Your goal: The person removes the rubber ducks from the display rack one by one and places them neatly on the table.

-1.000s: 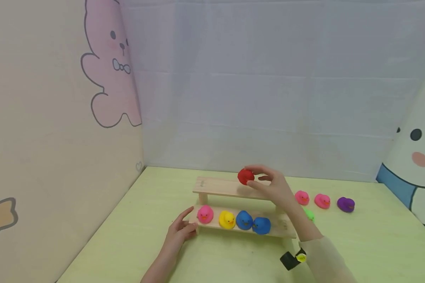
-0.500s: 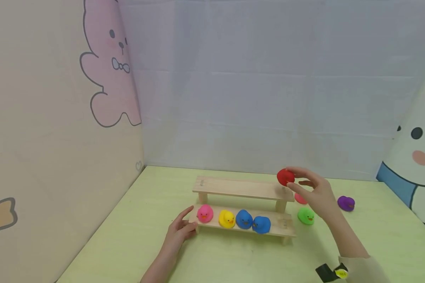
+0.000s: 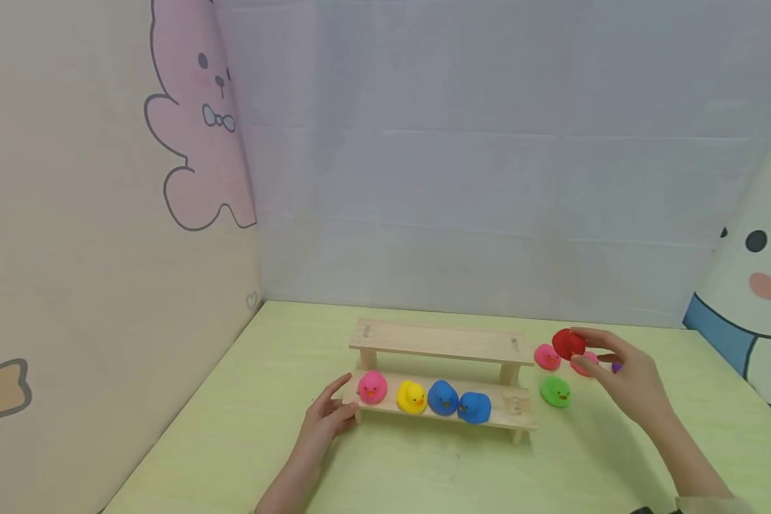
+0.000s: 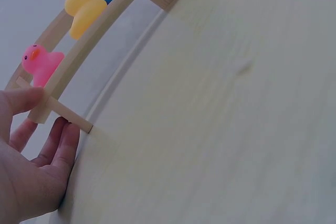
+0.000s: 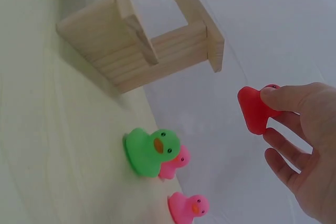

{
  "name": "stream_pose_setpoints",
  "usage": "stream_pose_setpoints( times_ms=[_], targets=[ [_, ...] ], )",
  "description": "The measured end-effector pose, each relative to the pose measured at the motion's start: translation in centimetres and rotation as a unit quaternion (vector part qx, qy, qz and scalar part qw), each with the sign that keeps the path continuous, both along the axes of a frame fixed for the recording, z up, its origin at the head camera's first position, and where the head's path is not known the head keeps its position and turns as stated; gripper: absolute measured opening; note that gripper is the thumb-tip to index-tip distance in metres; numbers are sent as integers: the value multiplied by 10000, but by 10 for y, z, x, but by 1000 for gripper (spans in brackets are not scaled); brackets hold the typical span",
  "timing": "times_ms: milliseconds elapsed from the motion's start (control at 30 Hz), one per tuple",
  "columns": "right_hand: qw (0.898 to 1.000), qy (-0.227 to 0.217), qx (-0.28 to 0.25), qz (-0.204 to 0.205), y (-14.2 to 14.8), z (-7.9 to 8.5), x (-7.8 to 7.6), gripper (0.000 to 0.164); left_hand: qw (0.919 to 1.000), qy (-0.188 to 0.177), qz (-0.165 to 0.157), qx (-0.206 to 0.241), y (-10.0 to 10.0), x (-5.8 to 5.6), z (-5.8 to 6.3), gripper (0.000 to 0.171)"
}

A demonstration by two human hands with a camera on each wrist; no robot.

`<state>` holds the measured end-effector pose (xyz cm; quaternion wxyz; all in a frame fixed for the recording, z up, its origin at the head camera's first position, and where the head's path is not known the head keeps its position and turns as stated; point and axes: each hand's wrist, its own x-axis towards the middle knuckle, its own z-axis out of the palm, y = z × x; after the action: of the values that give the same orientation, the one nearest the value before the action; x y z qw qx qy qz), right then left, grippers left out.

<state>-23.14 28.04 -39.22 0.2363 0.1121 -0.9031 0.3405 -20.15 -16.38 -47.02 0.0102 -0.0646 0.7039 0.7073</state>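
My right hand (image 3: 632, 375) pinches a red rubber duck (image 3: 568, 345) between thumb and fingers, held up right of the two-tier wooden shelf (image 3: 440, 341). In the right wrist view, the red duck (image 5: 254, 109) is lifted off the table. My left hand (image 3: 324, 417) grips the left end of the lower tier; in the left wrist view its thumb (image 4: 26, 99) lies on the board's end, with other fingers by the leg. A pink duck (image 3: 373, 387), a yellow duck (image 3: 412, 397) and two blue ducks (image 3: 443, 398) stand along that tier.
Right of the shelf, a green duck (image 3: 555, 392) and two pink ducks (image 3: 547, 357) sit on the pale yellow table (image 3: 417, 471). A purple duck (image 3: 617, 368) is mostly hidden behind my right hand. A grey-white curtain (image 3: 475, 178) hangs behind the table.
My right hand has carried the red duck from above the upper tier rightward, past the shelf's end, and lower, near the pink ducks. The left hand has stayed on the shelf.
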Motion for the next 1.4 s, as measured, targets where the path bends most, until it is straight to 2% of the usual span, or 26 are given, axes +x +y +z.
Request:
stream_pose_setpoints(
  times_ms=[300, 467, 733, 1000, 1200, 1400],
  targets=[
    [9984, -312, 443, -147, 32, -20, 1, 39, 10000, -62, 43, 26, 0, -1, -1, 58],
    [9963, -502, 679, -129, 45, -32, -1, 39, 10000, 14, -34, 82, -1, 0, 1, 58],
    [9870, -1340, 888, 54, 58, -46, -4, 41, 9998, 7, -133, 150, 0, 5, 14, 57],
    [9811, -1717, 835, 303, 64, -52, -3, 40, 9999, 25, -64, 126, -1, -2, -1, 59],
    [9783, -1904, 711, 401, 65, -53, -2, 41, 9999, 65, -94, 121, -2, -3, -2, 58],
    [9781, -1908, 701, 456, 67, -55, -2, 40, 9998, 50, -165, 118, -3, -3, -2, 58]
  ],
)
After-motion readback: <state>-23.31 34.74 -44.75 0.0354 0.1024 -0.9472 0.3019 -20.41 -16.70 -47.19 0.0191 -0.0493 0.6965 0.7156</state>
